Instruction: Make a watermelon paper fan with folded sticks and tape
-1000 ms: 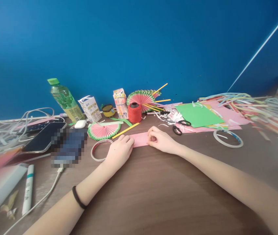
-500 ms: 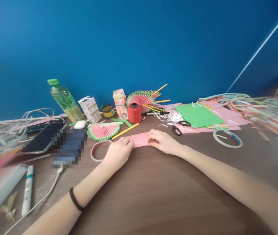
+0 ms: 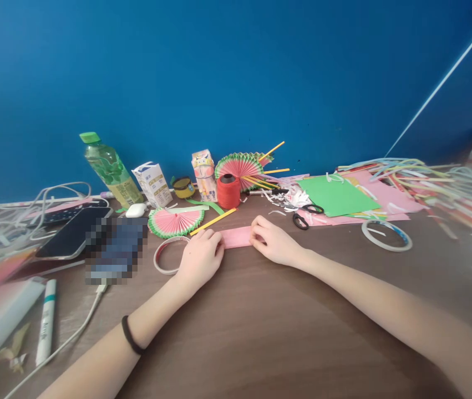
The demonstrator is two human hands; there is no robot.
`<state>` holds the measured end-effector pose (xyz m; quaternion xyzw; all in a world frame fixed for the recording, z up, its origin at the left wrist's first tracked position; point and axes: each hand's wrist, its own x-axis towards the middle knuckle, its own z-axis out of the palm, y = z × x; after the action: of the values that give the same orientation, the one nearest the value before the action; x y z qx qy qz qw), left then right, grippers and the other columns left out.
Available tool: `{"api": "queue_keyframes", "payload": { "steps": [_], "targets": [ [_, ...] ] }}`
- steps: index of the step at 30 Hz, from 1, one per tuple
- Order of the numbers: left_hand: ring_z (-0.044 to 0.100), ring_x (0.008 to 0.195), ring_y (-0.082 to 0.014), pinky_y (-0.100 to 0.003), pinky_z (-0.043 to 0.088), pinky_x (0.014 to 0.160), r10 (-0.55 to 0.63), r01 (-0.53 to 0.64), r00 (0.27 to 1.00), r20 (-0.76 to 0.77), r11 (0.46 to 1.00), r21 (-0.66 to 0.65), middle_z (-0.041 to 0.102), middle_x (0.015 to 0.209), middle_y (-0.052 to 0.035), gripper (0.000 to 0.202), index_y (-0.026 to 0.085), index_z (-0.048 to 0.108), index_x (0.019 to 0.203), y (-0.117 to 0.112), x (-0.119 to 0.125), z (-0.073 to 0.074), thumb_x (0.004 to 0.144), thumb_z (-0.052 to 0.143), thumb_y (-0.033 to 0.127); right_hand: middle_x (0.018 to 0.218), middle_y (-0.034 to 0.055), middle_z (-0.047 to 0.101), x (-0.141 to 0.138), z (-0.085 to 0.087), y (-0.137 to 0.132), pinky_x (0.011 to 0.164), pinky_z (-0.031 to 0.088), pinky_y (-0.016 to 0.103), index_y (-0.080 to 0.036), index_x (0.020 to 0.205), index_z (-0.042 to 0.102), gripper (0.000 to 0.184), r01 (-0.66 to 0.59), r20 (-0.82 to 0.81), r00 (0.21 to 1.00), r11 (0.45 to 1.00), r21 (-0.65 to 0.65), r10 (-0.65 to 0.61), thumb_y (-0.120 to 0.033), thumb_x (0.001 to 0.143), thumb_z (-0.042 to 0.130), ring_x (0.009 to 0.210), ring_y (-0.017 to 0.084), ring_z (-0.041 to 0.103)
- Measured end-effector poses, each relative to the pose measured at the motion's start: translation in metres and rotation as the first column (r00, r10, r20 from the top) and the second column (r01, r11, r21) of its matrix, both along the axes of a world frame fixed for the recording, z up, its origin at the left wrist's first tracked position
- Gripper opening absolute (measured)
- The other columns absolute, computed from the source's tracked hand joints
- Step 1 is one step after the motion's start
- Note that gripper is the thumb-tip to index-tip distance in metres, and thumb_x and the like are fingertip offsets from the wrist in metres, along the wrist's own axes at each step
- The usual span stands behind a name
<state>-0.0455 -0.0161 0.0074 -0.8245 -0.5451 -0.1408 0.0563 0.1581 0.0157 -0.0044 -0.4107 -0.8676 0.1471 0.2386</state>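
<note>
Presently the left hand (image 3: 200, 256) and right hand (image 3: 275, 243), grip narrow, each pinch one end of the pink paper strip (image 3: 238, 237), flat on the worktop (image 3: 260, 321). No pleats show, unlike the finished fan (image 3: 175, 221) beyond.

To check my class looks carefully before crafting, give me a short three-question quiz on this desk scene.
1. True or false: the left hand and the right hand both touch the pink paper strip.
2. Which lies nearest the left hand? A tape ring, B stapler, C mug.
3. Fill in: the thread spool behind the strip is ____ in colour.
Key: 1 true; 2 A; 3 red.
</note>
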Motion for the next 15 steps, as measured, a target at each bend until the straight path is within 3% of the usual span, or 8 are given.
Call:
{"api": "queue_keyframes", "payload": {
  "steps": [7,10,15],
  "targets": [
    [0.053,0.078,-0.0197,-0.03,0.041,0.07,-0.046,0.066,0.982,-0.181,0.992,0.105,0.058,0.077,-0.0048,0.018,0.018,0.055,0.076,0.0018,-0.0021,-0.0022,0.086,0.04,0.017,0.09,0.0033,0.045,0.0019,-0.0042,0.0036,0.072,0.042,0.028,-0.018,0.074,0.047,0.005,0.047,-0.043,0.998,0.998,-0.052,-0.049,-0.017,0.08,0.049,0.073,0.013,0.05],
    [0.052,0.075,-0.0193,-0.03,0.04,0.067,-0.081,0.112,0.965,-0.251,0.987,0.115,0.057,0.075,-0.0049,0.02,0.018,0.055,0.073,0.0023,-0.004,-0.0025,0.086,0.04,0.016,0.091,0.0041,0.045,0.0031,-0.0026,0.0043,0.074,0.042,0.029,-0.017,0.073,0.048,0.008,-0.002,-0.027,1.0,1.0,-0.011,0.002,-0.018,0.081,0.05,0.077,0.014,0.05],
    [0.053,0.071,-0.0164,-0.027,0.038,0.06,-0.1,0.122,0.965,-0.243,0.989,0.079,0.057,0.075,-0.0029,0.018,0.018,0.055,0.075,0.0016,-0.0071,0.0,0.087,0.043,0.024,0.089,0.0048,0.045,0.0074,-0.0005,0.0049,0.073,0.04,0.028,-0.016,0.076,0.053,0.011,-0.082,0.036,0.996,0.992,0.093,0.079,-0.02,0.085,0.049,0.074,0.014,0.048]
  ]
}}
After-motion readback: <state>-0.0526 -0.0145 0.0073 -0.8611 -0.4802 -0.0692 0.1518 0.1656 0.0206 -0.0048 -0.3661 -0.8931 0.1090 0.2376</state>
